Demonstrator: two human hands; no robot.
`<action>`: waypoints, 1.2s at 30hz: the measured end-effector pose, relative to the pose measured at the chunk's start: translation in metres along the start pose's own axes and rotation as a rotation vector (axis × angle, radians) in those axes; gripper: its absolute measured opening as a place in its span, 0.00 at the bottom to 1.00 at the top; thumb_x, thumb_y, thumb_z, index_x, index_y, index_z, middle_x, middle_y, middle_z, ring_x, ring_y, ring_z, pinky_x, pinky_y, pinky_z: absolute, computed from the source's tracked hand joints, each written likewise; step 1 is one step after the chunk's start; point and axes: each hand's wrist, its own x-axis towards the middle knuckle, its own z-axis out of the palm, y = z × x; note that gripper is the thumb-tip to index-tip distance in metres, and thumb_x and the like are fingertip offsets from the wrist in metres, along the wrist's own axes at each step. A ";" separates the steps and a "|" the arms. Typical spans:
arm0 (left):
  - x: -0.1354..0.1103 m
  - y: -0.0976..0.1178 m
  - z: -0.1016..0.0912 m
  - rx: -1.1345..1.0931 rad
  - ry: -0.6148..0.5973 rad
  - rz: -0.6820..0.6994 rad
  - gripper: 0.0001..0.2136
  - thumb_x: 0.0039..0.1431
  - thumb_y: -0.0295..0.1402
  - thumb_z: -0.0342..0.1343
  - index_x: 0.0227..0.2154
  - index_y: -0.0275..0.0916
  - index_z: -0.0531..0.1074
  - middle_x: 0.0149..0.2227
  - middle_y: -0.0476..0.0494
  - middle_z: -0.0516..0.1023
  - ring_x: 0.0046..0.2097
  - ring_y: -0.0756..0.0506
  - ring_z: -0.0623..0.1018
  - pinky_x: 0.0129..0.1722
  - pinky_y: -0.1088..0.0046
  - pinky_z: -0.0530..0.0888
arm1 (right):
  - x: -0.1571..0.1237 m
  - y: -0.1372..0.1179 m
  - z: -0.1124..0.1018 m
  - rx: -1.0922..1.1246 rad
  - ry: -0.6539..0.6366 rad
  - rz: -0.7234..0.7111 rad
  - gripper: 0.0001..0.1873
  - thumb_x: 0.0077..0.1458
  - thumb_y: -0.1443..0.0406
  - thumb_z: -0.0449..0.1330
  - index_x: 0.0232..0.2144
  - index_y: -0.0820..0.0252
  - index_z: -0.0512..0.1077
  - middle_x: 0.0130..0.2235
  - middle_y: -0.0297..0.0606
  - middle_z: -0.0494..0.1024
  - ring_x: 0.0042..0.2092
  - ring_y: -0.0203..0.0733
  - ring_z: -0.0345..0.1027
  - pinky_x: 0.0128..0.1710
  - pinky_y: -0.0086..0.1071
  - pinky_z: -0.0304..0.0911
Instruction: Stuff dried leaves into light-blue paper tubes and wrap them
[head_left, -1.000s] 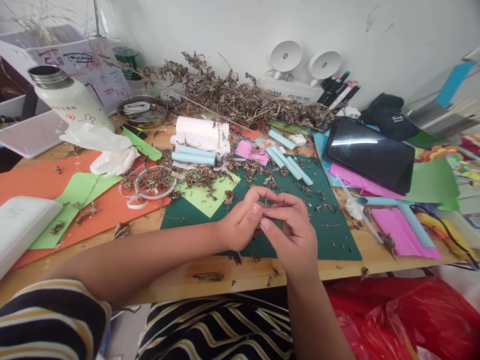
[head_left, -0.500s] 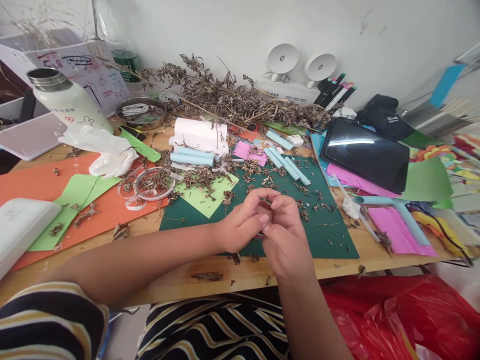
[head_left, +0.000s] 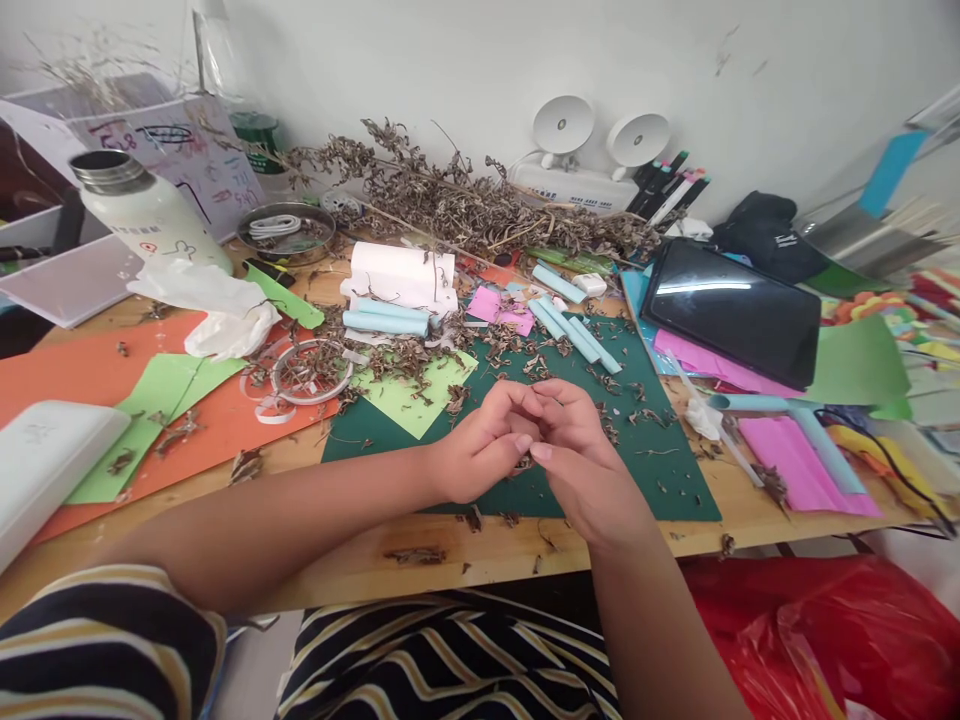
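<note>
Over the dark green cutting mat, my left hand and my right hand meet with fingers curled and fingertips together. Both are closed, thumbs almost touching. A bit of something brownish shows below the thumbs, too small and hidden to name. Crumbled dried leaves lie scattered over the mat around my hands. Just beyond my left hand is a yellow-green paper sheet with more leaf bits on it. A tangled bundle of dried leafy stems lies along the wall.
Blue paper tubes and a white paper roll lie behind the mat. To the right are a black tablet and pink paper. On the left stand a bottle and a tape ring. A red plastic bag is below the table edge.
My right hand has tilted and shifted slightly right, and its thumb has drawn a little away from the left thumb. My left hand stays almost in place.
</note>
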 end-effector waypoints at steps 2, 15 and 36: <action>-0.002 -0.003 0.000 0.004 0.019 -0.002 0.08 0.59 0.34 0.38 0.38 0.37 0.51 0.20 0.56 0.56 0.19 0.56 0.58 0.18 0.82 0.59 | 0.004 -0.005 -0.006 -0.095 -0.083 0.055 0.21 0.49 0.68 0.51 0.46 0.44 0.54 0.44 0.31 0.64 0.38 0.33 0.62 0.34 0.30 0.63; -0.005 -0.003 0.000 0.062 0.040 -0.100 0.14 0.59 0.43 0.36 0.35 0.36 0.55 0.22 0.53 0.57 0.21 0.55 0.59 0.19 0.79 0.62 | 0.057 -0.085 0.009 -1.468 -0.641 0.117 0.32 0.38 0.68 0.56 0.50 0.48 0.59 0.20 0.30 0.70 0.15 0.33 0.58 0.14 0.26 0.50; -0.002 0.003 -0.010 0.474 -0.156 0.088 0.25 0.56 0.50 0.23 0.27 0.35 0.57 0.23 0.44 0.63 0.26 0.49 0.64 0.25 0.73 0.65 | 0.051 -0.081 -0.023 -1.096 -0.638 0.267 0.24 0.45 0.58 0.56 0.48 0.49 0.63 0.43 0.34 0.73 0.38 0.42 0.70 0.31 0.31 0.64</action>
